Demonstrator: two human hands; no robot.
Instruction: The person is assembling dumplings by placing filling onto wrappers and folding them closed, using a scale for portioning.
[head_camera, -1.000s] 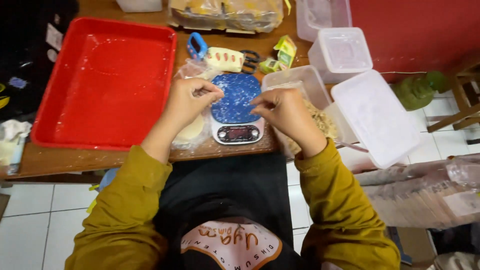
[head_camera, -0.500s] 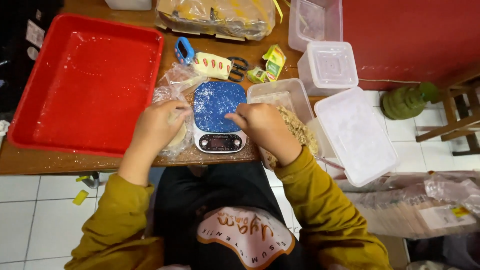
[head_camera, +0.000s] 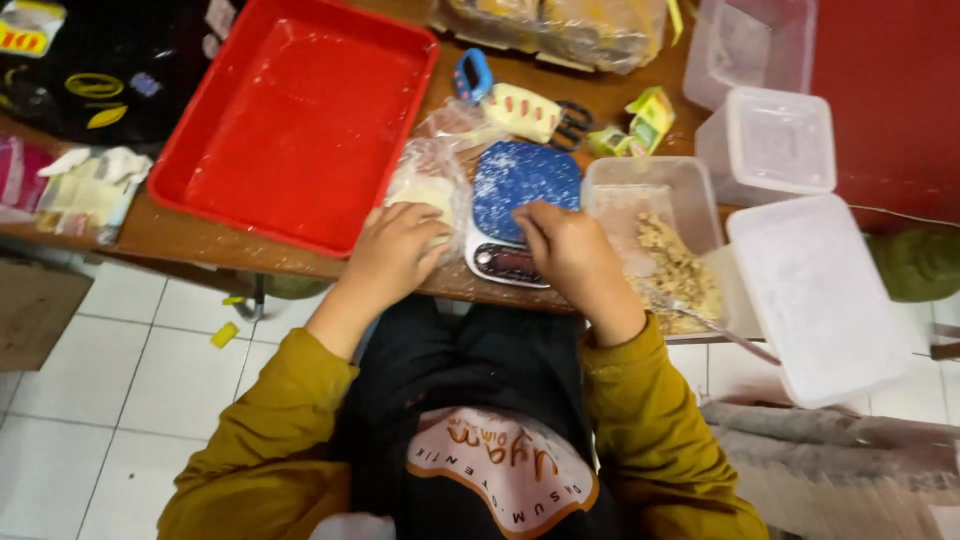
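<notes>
Plastic bag (head_camera: 428, 185) gripped by left hand (head_camera: 398, 250)
Right hand (head_camera: 568, 252) curled, fingertips on scale (head_camera: 520, 205) at 3 o'clock of bag, holding nothing I can see

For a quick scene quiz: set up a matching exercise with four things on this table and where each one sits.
Things:
1. red tray
2. kitchen scale
3. clear tub of crumbly mix
4. clear bag

Places:
A. just right of the scale
B. under the left hand
C. far left on the table
D. at the right hand fingertips

Pairs: 1-C, 2-D, 3-A, 4-B
</notes>
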